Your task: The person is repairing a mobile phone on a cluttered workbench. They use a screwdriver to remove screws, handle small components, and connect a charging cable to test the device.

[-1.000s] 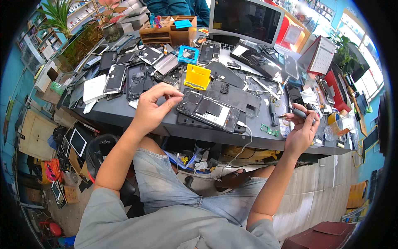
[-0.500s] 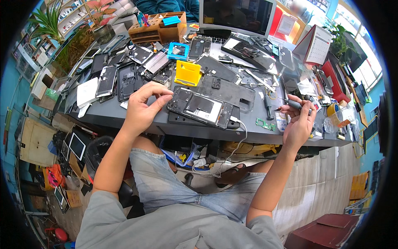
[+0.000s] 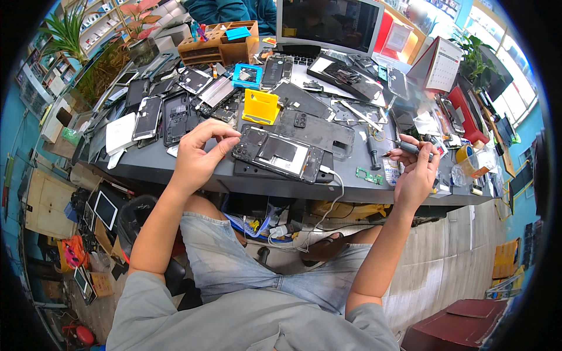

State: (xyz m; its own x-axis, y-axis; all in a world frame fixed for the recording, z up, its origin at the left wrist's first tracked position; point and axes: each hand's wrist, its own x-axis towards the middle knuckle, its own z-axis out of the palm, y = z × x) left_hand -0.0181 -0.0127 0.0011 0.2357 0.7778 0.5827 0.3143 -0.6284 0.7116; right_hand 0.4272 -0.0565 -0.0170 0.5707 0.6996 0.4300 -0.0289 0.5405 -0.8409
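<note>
An opened phone (image 3: 280, 153) lies back-up near the desk's front edge, its inner parts bare and a white cable (image 3: 335, 186) plugged into its right end. It rests on a dark flat block (image 3: 252, 171). My left hand (image 3: 202, 149) is at the phone's left end beside the camera lenses, thumb and forefinger pinched together; anything between them is too small to see. Off to the right, my right hand (image 3: 414, 175) is closed round a grey-handled screwdriver (image 3: 408, 147), held above the desk and apart from the phone.
Behind the phone lie a dark back cover (image 3: 328, 137) and a yellow stand (image 3: 261, 107). A second screwdriver (image 3: 373, 153) and a green circuit board (image 3: 369, 176) lie to the right. Phone parts crowd the left; a laptop (image 3: 328, 26) stands at the back.
The whole view has shifted slightly. Both hands keep nearly the same places and grips, and the phone stays where it lies.
</note>
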